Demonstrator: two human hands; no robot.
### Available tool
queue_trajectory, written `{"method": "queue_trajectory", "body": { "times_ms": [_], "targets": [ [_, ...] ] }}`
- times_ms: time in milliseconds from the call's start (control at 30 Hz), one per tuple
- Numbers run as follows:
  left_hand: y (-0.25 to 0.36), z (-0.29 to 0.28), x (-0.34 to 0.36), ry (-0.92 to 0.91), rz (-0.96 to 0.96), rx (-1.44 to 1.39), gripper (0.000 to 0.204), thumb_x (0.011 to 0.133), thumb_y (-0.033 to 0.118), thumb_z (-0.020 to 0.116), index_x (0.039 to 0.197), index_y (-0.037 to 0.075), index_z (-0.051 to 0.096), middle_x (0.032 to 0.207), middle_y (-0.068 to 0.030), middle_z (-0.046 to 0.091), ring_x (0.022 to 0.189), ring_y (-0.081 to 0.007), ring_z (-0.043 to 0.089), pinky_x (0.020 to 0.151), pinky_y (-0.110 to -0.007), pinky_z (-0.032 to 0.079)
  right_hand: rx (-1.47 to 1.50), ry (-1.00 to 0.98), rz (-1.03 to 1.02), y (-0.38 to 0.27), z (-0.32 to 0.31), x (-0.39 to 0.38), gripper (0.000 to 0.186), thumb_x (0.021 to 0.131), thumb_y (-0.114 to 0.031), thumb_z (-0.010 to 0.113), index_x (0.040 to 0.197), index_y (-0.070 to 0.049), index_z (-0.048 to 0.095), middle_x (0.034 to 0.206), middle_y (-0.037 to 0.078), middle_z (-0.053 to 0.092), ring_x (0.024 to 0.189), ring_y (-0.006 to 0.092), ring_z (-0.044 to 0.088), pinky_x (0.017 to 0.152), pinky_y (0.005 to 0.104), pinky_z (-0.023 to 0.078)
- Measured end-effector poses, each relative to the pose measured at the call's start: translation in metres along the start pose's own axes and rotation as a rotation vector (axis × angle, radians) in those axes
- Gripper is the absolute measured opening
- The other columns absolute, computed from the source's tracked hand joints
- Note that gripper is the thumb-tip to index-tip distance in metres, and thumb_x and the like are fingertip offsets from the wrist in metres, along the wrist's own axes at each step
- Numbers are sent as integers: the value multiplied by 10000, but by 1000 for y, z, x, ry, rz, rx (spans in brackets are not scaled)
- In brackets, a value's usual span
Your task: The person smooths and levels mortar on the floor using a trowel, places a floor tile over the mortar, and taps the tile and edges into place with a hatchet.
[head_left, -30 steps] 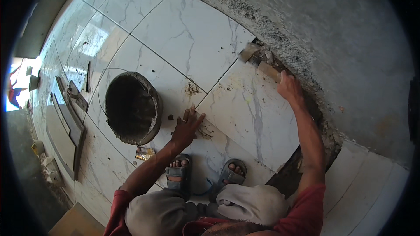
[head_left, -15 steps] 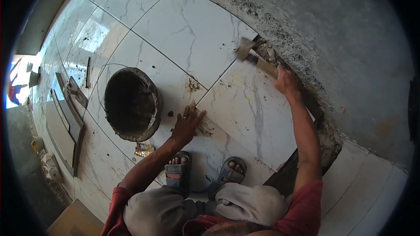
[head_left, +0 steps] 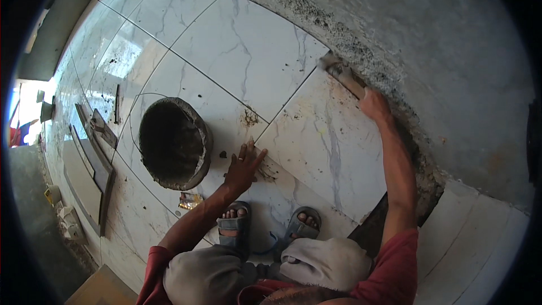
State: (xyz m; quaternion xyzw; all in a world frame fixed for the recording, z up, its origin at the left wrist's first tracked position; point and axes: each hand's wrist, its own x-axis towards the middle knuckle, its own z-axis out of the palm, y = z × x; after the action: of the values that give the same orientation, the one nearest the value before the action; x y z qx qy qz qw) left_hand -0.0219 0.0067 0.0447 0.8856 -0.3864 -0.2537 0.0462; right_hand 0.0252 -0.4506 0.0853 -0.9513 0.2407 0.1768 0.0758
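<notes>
My right hand (head_left: 375, 105) grips the wooden handle of a hammer (head_left: 351, 83). Its head, smeared by motion, lies along the rough gap between the tile's far corner and the wall. My left hand (head_left: 243, 167), a ring on one finger, rests with fingers spread on the marbled white floor tile (head_left: 330, 141), at its left edge near a joint. That tile's edge appears a little offset from the tile beside it. To the left of my left hand stands a mortar-crusted dark bucket (head_left: 206, 135) with a thin wire handle.
A grey concrete wall (head_left: 446, 51) with a crumbly base runs along the right. An open dark strip (head_left: 370, 229) borders the tile near my right forearm. Cut tile pieces (head_left: 82, 178) and a trowel-like tool (head_left: 101, 126) lie at left. A small wrapper (head_left: 190, 200) sits near my sandalled feet.
The hammer has come down from above the tile's corner into the gap by the wall, my right hand shifting slightly right. My left hand stays on the tile. The view has shifted slightly.
</notes>
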Motion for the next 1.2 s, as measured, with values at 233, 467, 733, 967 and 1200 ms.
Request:
{"method": "queue_trajectory", "body": {
  "times_ms": [233, 467, 733, 967, 1200],
  "targets": [
    [4, -7, 2, 26, 22, 18, 1064, 671, 182, 818, 1506, 228, 161, 1526, -254, 135, 1376, -461, 232, 983, -599, 376, 90, -68, 86, 12, -10, 23, 459, 806, -165, 529, 1239, -17, 572, 1087, 250, 636, 1017, 395, 617, 870, 463, 493],
    [7, -11, -2, 5, 1, 18, 1062, 678, 201, 813, 1509, 235, 153, 1529, -256, 116, 1379, -462, 225, 981, -610, 373, 133, 92, -100, 13, -16, 5, 458, 797, -182, 563, 1212, 13, 575, 1088, 265, 631, 1010, 393, 620, 866, 454, 494],
    [5, -2, -5, -3, -2, 72, 1056, 688, 216, 805, 1511, 218, 144, 1518, -279, 130, 1374, -468, 230, 975, -597, 382, 156, 4, -79, 19, -6, 12, 539, 792, -185, 551, 1298, 0, 524, 1159, 259, 610, 1060, 373, 608, 906, 451, 481],
    [2, -1, 0, -5, 9, 100, 1046, 712, 216, 790, 1515, 207, 120, 1513, -298, 127, 1367, -476, 239, 982, -596, 369, 94, 32, -123, 32, 10, 9, 559, 799, -204, 562, 1303, 31, 507, 1185, 268, 594, 1089, 360, 597, 937, 422, 471],
    [8, -6, 3, -46, 0, 42, 1022, 731, 182, 772, 1516, 199, 118, 1523, -299, 87, 1381, -483, 206, 979, -595, 371, 228, -151, 27, 30, 2, 30, 527, 790, -180, 564, 1275, 25, 535, 1185, 264, 595, 1106, 359, 589, 959, 419, 461]
  ]
}}
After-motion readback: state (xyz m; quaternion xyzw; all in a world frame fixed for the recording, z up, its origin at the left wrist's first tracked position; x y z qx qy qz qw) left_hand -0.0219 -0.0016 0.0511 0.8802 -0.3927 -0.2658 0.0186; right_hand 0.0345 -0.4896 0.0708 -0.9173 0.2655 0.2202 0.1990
